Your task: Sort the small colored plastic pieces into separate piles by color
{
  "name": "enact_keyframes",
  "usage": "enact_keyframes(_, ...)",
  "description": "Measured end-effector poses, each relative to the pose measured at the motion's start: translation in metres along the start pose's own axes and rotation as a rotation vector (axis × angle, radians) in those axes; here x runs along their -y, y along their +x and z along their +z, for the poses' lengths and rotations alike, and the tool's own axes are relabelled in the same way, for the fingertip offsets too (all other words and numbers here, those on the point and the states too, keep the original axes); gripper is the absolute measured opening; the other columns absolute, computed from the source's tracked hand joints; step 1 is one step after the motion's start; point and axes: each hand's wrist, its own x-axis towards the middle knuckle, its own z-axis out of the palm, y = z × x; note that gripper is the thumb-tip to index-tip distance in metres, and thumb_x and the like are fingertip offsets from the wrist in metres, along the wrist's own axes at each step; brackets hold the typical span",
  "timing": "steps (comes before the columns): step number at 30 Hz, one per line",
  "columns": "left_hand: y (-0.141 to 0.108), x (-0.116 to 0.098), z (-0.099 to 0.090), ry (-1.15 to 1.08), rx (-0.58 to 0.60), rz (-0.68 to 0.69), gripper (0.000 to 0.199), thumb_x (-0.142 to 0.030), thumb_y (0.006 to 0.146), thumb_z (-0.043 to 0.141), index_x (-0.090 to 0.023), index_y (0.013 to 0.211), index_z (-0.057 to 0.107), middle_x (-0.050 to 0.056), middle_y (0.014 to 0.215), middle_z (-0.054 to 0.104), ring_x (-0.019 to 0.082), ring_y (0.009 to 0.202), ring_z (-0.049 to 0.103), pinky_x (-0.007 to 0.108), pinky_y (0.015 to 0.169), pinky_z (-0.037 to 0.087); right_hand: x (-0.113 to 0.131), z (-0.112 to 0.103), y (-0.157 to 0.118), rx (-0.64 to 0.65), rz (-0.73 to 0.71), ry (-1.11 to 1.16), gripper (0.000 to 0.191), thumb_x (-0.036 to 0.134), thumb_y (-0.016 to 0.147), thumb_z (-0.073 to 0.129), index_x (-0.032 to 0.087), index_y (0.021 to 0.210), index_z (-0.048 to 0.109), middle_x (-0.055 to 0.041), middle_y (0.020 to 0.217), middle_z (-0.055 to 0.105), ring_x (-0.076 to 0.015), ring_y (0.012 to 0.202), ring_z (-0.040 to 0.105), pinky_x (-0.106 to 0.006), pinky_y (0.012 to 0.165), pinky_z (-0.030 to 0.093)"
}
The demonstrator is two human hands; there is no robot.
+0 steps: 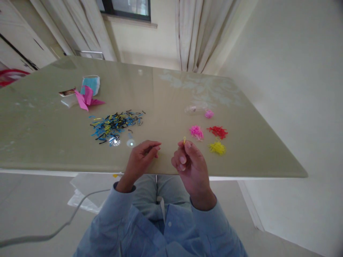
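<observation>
My right hand (pixel 191 166) is raised just above the table's front edge, thumb and forefinger pinching a small yellow rubber band (pixel 184 140) whose loop sticks up past the fingertips. To its left, my left hand (pixel 142 159) is held low at the table edge with thumb and forefinger pressed together; whether anything is between them I cannot make out. Right of my right hand are a pile of pink bands (pixel 197 132), a pile of red bands (pixel 217 132) and a pile of yellow bands (pixel 217 147). A larger mixed pile of blue, black and yellow pieces (pixel 115 123) spreads beyond my left hand.
Behind the small piles lie a clear plastic tube (pixel 196 107) and a pink round piece (pixel 209 114). At the far left are a blue face mask (pixel 91 85), a pink folded-paper figure (pixel 87 98) and a small card (pixel 67 92). A grey cable (pixel 66 224) runs below the glossy table (pixel 160 92).
</observation>
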Motion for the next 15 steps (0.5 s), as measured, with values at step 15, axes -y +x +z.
enact_keyframes(15,0.0,-0.002,0.001,0.03,-0.016,0.01,0.018,-0.029,0.086,0.066,-0.016,0.095,0.075,0.0,0.072,0.07,0.011,0.059,0.064,0.021,0.059,0.052,0.004,-0.016,0.002,-0.084,-0.09,-0.137,0.023,0.042,0.086,0.07,0.02,0.086,0.069,0.0077,0.054,0.046,-0.0063,0.045,0.035,-0.021,0.044,0.028)
